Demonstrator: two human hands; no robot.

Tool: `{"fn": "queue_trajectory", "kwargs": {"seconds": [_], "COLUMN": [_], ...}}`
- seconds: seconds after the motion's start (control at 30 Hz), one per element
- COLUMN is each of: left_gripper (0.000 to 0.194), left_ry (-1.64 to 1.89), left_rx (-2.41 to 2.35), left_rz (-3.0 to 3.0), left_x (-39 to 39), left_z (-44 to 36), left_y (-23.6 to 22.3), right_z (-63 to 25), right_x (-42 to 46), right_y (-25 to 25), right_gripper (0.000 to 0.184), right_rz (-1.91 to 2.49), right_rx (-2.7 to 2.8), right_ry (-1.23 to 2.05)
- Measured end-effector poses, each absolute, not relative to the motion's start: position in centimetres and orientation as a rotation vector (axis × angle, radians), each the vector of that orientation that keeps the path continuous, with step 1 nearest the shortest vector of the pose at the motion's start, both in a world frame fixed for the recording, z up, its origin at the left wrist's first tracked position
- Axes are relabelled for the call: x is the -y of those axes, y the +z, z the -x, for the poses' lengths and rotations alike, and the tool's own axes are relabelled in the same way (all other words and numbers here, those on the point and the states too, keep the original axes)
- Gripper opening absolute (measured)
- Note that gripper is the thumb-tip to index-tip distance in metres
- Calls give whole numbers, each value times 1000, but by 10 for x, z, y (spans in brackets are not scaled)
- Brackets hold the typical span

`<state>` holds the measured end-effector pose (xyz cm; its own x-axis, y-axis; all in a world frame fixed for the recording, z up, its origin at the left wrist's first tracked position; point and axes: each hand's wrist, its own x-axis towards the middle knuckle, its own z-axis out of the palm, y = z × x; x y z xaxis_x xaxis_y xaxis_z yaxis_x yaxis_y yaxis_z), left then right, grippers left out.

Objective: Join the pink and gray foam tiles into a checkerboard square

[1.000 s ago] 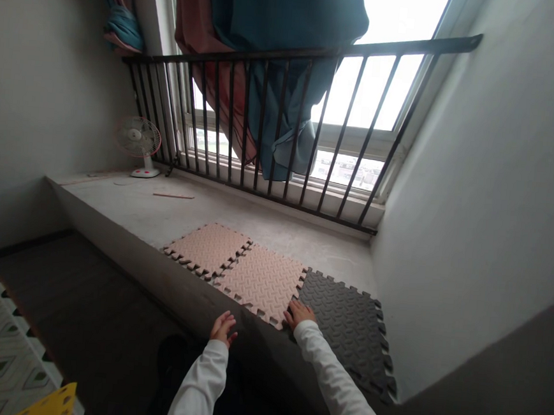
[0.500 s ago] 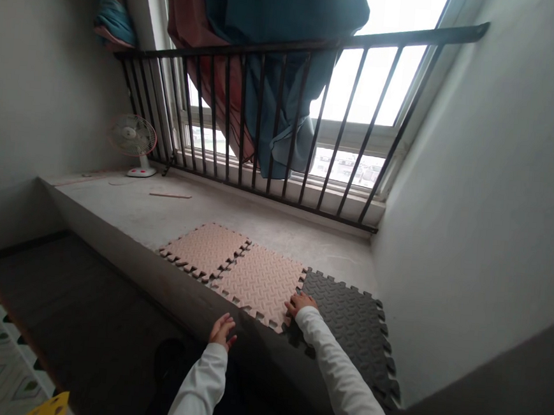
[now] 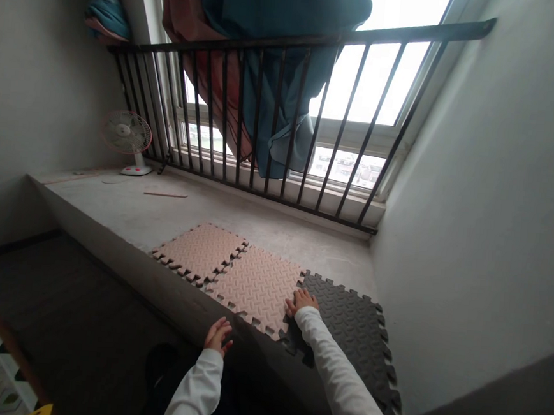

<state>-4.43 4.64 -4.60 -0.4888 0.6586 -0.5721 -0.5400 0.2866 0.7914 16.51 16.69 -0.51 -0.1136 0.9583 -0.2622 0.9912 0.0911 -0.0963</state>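
Three foam puzzle mats with toothed edges lie in a row on the ledge. At the left is a pink mat, beside it a second pink mat, and at the right a dark grey mat. Spread over the seam between the second pink mat and the grey one, my right hand presses down with its fingers out. My left hand hovers in front of the ledge, below the second pink mat, fingers loosely apart and holding nothing.
Behind the mats, a black metal railing runs before the window, with a pink and teal curtain. A small fan and a thin stick are on the ledge. A white wall bounds the right side.
My right hand stays on the seam, and the second pink mat and the grey one now sit closer together there. My left hand has hardly moved. The view has shifted slightly.
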Motion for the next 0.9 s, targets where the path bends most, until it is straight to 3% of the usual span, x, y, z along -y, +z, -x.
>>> {"fn": "queue_trajectory", "kwargs": {"seconds": [0.13, 0.3, 0.57, 0.77, 0.9], "left_gripper": [25, 27, 27, 26, 28], "left_ry": [1428, 1422, 1420, 1418, 1427], "left_rx": [-1499, -1507, -1515, -1511, -1493], "left_rz": [-111, -121, -101, -72, -45], "left_x": [-47, -47, -50, -53, -55], "left_z": [44, 44, 45, 45, 43], "left_y": [-48, -50, -52, -51, -52], "right_z": [-161, -163, -169, -170, -175], "right_x": [-181, -200, -207, -231, -239], "right_y": [7, -3, -20, -5, -13], "right_gripper": [48, 62, 65, 53, 61], "right_rz": [-2000, -2055, -2062, -2096, -2105], "right_rx": [-2177, -2148, -2163, -2151, -2122], "right_ry": [-364, -388, -402, -352, -374]}}
